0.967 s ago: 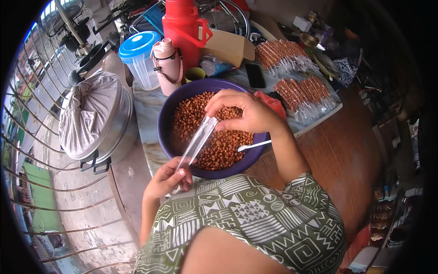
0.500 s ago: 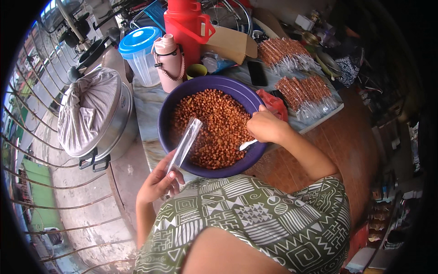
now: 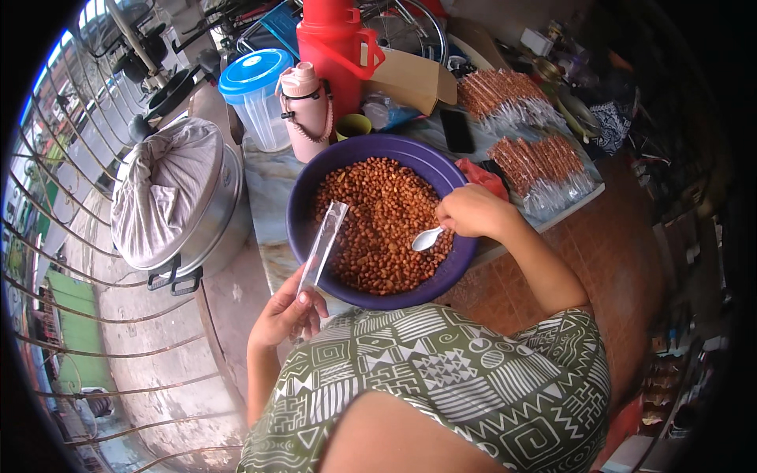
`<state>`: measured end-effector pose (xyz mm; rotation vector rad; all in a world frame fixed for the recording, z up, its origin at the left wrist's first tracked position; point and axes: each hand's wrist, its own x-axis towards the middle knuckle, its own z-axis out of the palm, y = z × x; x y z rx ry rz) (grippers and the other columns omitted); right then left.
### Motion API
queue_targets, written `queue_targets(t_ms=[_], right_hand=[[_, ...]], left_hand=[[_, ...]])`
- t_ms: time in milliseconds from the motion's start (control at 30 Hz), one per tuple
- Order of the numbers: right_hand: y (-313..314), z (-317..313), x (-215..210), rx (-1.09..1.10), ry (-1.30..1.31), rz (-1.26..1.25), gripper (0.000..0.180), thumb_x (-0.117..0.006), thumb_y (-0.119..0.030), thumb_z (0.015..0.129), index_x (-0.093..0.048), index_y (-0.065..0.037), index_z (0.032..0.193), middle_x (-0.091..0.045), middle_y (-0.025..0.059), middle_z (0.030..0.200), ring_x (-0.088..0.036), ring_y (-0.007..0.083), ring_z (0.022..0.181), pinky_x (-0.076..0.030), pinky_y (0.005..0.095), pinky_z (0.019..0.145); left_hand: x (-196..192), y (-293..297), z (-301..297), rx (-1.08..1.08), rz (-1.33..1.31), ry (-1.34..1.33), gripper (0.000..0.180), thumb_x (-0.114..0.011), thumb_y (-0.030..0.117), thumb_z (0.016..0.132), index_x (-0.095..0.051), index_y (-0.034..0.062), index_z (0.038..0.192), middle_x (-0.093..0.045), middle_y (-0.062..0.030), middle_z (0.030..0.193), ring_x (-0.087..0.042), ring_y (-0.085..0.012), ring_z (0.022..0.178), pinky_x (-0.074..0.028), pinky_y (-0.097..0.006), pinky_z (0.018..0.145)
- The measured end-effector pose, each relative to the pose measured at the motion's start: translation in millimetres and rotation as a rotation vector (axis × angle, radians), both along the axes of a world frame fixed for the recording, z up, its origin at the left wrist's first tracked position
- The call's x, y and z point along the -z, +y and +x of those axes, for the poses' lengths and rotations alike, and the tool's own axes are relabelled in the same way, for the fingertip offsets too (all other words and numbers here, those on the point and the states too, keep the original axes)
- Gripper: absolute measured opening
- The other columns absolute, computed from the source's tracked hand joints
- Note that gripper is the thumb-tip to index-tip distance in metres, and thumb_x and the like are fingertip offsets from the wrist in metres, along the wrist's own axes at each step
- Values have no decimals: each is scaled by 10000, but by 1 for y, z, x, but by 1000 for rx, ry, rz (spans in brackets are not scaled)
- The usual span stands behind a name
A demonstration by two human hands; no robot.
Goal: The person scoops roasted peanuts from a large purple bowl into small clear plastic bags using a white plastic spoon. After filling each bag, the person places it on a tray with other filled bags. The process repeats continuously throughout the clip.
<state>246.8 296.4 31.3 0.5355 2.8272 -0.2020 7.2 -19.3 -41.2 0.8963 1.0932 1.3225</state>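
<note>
A round purple basin (image 3: 296, 229) stands at the table's near edge, holding a broad layer of reddish-brown peanuts (image 3: 374, 213). Between the thumb and fingers of my left hand (image 3: 292, 311) is a narrow clear plastic bag (image 3: 322, 248), tilted upward with its upper end over the basin's left side. I cannot make out any peanuts in it. My right hand (image 3: 473, 211) is closed on a small white spoon (image 3: 426, 239) at the basin's right rim. The spoon's bowl points left, just above the peanuts, and looks bare.
Filled peanut packs lie in two rows, a far bundle (image 3: 505, 96) and a nearer bundle (image 3: 540, 165). Behind the basin stand a pink bottle (image 3: 306, 114), a red thermos (image 3: 335, 67), a blue-lidded container (image 3: 256, 94) and a black phone (image 3: 456, 131). A cloth-covered pot (image 3: 169, 193) is at left.
The spoon has come away from the right rim and now shows its bowl over the peanuts. My left hand still holds the bag upright. The whole view has shifted slightly.
</note>
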Motion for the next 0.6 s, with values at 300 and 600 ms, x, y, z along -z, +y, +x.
queue_targets(t_ms=[300, 600], right_hand=[[23, -68, 64, -31, 473, -83, 159, -609, -21, 818, -683, -83, 945, -693, 144, 918, -674, 344, 897, -511, 460, 764], [17, -78, 44, -98, 226, -538, 189, -760, -170, 792, -733, -108, 969, -709, 58, 823, -668, 193, 790, -502, 361, 724]], left_hand=[[6, -5, 2, -22, 1, -30, 615, -515, 327, 1032, -265, 132, 1560, -655, -87, 861, -625, -119, 598, -478, -221, 503], [-2, 2, 2, 3, 17, -49, 594, -491, 301, 1044, -253, 135, 1563, -646, -89, 867, -624, -120, 609, -479, -226, 518]])
